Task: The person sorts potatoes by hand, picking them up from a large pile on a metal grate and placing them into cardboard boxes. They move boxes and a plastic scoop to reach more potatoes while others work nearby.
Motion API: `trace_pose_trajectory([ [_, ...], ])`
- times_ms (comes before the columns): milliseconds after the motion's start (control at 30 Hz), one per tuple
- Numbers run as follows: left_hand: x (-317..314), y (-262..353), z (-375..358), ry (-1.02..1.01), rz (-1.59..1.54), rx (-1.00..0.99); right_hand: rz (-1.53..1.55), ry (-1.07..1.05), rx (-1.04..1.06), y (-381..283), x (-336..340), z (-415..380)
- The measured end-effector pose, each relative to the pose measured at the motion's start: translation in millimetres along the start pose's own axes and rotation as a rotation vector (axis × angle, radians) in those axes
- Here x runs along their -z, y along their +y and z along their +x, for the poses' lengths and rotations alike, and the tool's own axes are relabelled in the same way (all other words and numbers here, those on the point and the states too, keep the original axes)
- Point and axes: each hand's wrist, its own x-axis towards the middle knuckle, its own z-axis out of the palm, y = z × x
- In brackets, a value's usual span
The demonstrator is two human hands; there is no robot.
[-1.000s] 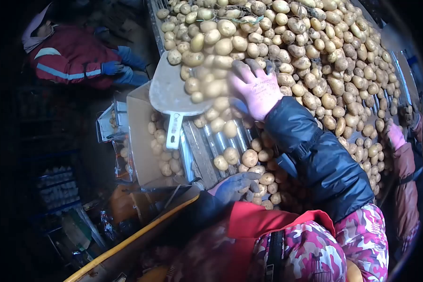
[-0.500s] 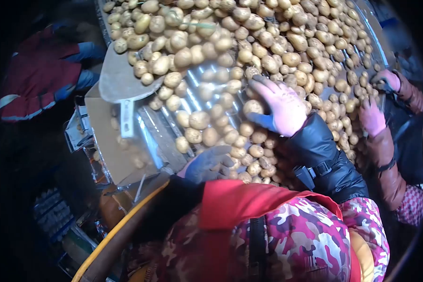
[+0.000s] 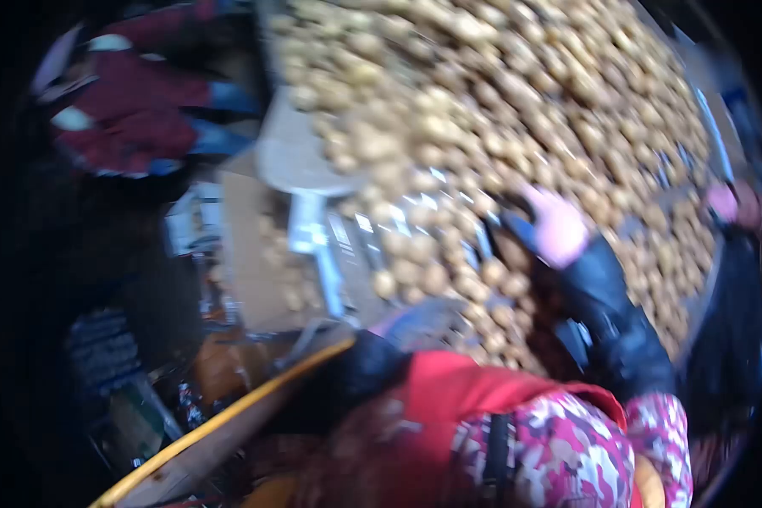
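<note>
Since the earliest frame, the person's right hand (image 3: 559, 229) has moved farther from the pale scoop (image 3: 295, 151), out to its right and nearer the wearer's body, and shiny metal bars (image 3: 398, 222) now show between the two where potatoes lay thickly. The hand wears a pink glove with a blue-faced thumb and sits low at the potatoes (image 3: 559, 93). Its thumb stands apart from the fingers, pointing back toward the scoop; blur hides whether the other fingers are spread or together, and no potato can be made out in their grasp.

The left hand (image 3: 432, 323), in a blue-and-pink glove, is below and right of the scoop, beside the nearer potatoes. Its fingers are too smeared to tell whether they are spread, pressed together or pinching anything.

Potatoes crowd the scoop's right edge and spread in a broad heap beyond and to its right, with a looser cluster below right. The scoop's handle points toward the wearer, next to an open cardboard box (image 3: 254, 254) that holds more potatoes. Well left of the scoop is a co-worker in maroon (image 3: 135, 110); far to its right, another person's pink-gloved hand (image 3: 722, 203) is at the heap's edge.
</note>
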Motion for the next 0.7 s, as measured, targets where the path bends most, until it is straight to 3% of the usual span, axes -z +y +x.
trace_pose_trajectory([
  [67, 27.5, 1.1, 5.1, -0.095, -0.012, 0.096, 0.291, -0.134, -0.208, -22.3, 25.3, 4.4],
  [100, 39.8, -12.0, 12.2, -0.078, 0.082, 0.054, 0.344, -0.075, -0.175, 1.2, 6.1, 1.1],
  [133, 29.7, -10.9, 5.9, 0.009, 0.37, -0.021, 0.476, 0.017, -0.099, 14.5, -1.5, -3.8],
  [200, 11.6, -11.4, 0.1, 0.081, 0.572, -0.078, 0.759, 0.099, -0.151, 35.1, -19.6, -12.8],
  [233, 6.3, -9.7, 3.5, 0.063, 0.496, -0.068, 0.904, 0.084, -0.213, 14.4, -6.2, -19.0],
  [300, -86.8, 26.1, -19.6, 0.271, 0.895, -0.075, 0.951, -0.011, -0.221, -13.0, 1.9, -33.7],
  [333, -80.3, 17.9, -18.9, 0.271, 0.909, -0.096, 0.974, -0.063, -0.224, -26.1, 3.7, -40.0],
  [433, -70.1, 14.9, -12.9, 0.111, 0.938, -0.286, 0.832, -0.073, 0.102, -71.3, 14.5, -43.9],
  [467, -29.7, 0.9, -3.8, 0.068, 0.803, -0.249, 0.803, -0.028, 0.259, -82.1, 12.3, -42.8],
  [500, -12.2, -13.2, 2.2, 0.164, 0.643, -0.17, 0.77, 0.018, 0.417, -87.7, 5.3, -40.8],
  [567, 21.3, -40.8, 14.2, 0.384, 0.282, -0.068, 0.646, -0.139, 0.413, -93.6, -4.0, -51.5],
  [633, 7.0, -40.8, 19.9, 0.502, 0.253, -0.103, 0.712, -0.141, 0.353, -90.3, -18.7, -61.4],
  [700, -9.8, -38.9, 18.2, 0.465, 0.34, -0.17, 0.708, -0.15, 0.309, -90.4, -15.0, -70.1],
])
